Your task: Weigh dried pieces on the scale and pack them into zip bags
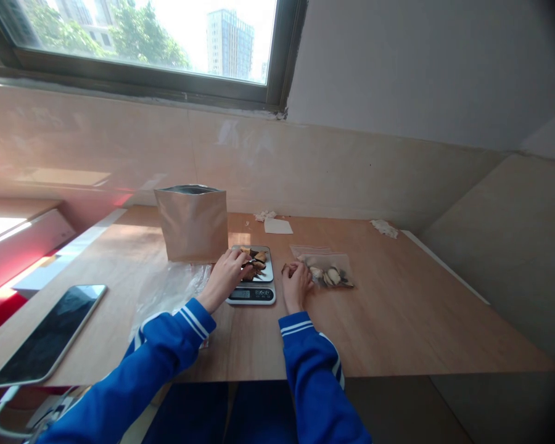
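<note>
My left hand [226, 274] reaches over a small white kitchen scale [258, 293] with a shiny weighing plate. Its bent fingers close on one of the dried brown pieces [259, 262] heaped there, which look like dried mushroom slices. The scale's dark display faces me, its digits too small to read. To the right of the scale, my right hand [296, 285] rests low over the table with curled fingers. A bit of brown shows at its fingertips, of a kind I cannot make out. Beside that hand lies a clear zip bag [345, 265] with pale, dark-edged slices inside.
A brown stand-up pouch [194, 225] stands with its top open behind a crumpled clear plastic bag [169, 290]. A tablet [50, 333] with a white cable lies at the left. White paper [278, 226] and crumpled tissue [384, 228] lie along the wall.
</note>
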Demonstrator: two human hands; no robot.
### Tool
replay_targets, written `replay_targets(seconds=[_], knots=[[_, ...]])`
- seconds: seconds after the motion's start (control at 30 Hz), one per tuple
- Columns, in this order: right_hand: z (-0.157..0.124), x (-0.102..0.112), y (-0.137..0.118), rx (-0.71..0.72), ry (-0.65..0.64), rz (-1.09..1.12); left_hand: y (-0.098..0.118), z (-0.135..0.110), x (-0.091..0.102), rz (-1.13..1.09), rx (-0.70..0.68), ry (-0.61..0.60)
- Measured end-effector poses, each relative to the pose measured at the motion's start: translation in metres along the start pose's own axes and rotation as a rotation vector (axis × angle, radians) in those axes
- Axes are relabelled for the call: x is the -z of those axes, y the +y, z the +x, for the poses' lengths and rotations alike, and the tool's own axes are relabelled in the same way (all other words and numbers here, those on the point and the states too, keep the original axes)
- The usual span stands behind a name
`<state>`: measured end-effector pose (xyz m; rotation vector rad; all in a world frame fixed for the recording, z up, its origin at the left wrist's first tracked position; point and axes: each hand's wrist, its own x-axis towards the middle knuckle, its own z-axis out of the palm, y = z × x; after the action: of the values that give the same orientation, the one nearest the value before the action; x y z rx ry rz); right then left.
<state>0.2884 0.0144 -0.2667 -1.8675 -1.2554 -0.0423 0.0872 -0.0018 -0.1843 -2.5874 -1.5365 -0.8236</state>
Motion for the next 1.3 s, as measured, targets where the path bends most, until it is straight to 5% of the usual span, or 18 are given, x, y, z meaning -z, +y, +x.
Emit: replay_targets(seconds=[0.17,0.37,0.83,1.3], knots=[[-0.002,0.012,-0.016,0.254,-0.019,0.080,-0.004,-0.010,0.009,-0.045,0.034,0.046],[-0.012,0.021,-0.029,0.585,-0.264,0.153,-0.007,-0.023,0.007,-0.102,-0.062,0.046],[-0.004,0.020,-0.023,0.454,-0.136,0.170,-0.005,-0.019,-0.003,-0.004,-0.122,-0.038],[-0.005,0.018,-0.023,0.468,-0.243,0.299,-0.009,-0.020,-0.004,-0.070,-0.065,0.034]])
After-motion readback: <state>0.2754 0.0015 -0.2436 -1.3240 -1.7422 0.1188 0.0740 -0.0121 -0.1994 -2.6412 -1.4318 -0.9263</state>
